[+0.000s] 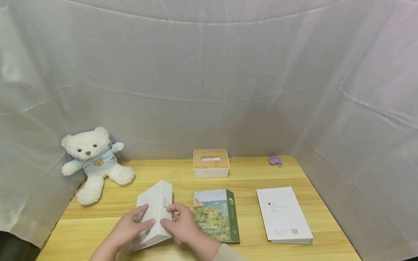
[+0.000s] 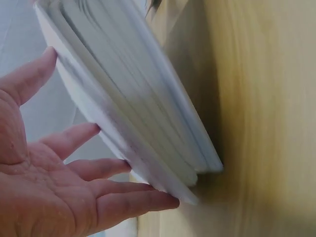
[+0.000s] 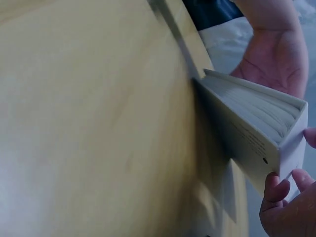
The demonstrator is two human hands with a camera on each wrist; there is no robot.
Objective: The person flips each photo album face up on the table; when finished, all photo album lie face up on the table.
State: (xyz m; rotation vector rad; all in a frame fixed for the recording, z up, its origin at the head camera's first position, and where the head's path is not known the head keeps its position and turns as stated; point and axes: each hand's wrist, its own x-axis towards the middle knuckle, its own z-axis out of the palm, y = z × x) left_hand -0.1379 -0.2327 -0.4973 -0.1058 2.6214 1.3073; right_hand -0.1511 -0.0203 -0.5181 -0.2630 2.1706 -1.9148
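A thick white photo album (image 1: 151,203) stands tilted on the table at front left, its spine with dark lettering turned to the right. My left hand (image 1: 127,228) lies against its cover; in the left wrist view the spread, nearly straight fingers (image 2: 111,168) and thumb all touch that one face. The page edges show between the two covers there. At the spine, my right hand (image 1: 183,224) grips the album with thumb and curled fingers, as the right wrist view shows from the other side (image 3: 286,207).
Right of the hands lies a green-spined photo album (image 1: 212,214) with a painted landscape. Farther right is another white album (image 1: 282,214), barcode up. Behind stand a tissue box (image 1: 211,163), a small purple object (image 1: 275,161) and a white teddy bear (image 1: 94,159). Grey curtain (image 1: 209,79) encloses the table.
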